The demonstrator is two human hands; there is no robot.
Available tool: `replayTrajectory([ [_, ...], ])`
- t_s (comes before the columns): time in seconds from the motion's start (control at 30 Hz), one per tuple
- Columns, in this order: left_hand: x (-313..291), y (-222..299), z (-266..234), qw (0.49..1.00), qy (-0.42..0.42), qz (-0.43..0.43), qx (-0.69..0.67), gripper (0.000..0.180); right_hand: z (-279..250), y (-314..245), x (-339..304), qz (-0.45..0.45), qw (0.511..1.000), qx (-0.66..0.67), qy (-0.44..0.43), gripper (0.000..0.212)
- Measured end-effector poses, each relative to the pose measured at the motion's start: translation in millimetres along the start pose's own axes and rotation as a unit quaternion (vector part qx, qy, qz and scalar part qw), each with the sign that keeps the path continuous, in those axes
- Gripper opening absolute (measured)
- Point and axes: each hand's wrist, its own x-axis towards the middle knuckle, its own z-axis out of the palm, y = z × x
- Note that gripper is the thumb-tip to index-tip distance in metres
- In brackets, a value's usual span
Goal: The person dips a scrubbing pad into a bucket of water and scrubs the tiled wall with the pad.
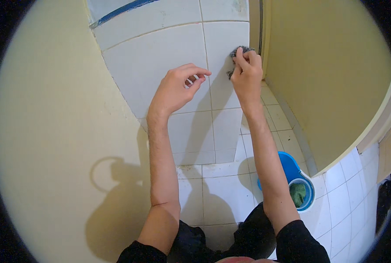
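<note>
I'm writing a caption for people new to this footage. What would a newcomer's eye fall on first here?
Probably the right hand, pinching a dark grey scouring pad near the right edge of the white tiled surface, with the empty left hand raised to its left. Next, the bright blue bucket on the floor at lower right, with something green inside.

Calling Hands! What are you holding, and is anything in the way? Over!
Right hand gripping dark grey scrubber near right edge of white tiles. Left hand empty, loosely curled. Blue bucket on floor below, not blocking scrubber.
</note>
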Motion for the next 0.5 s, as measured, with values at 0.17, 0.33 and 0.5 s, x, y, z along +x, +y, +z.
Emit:
replayTrajectory([
  [0.17,2,0,2,1.000,0.009,0.004,0.004,0.020,2,5,-15,-0.005,1.000,-0.028,0.003,0.045],
  [0.33,2,-6,5,1.000,0.017,0.007,0.001,0.016,2,0,-6,0.023,0.999,-0.026,-0.016,0.037],
  [0.5,2,-6,7,1.000,0.006,0.002,0.011,0.018,2,5,-9,0.009,1.000,-0.012,-0.011,0.041],
])
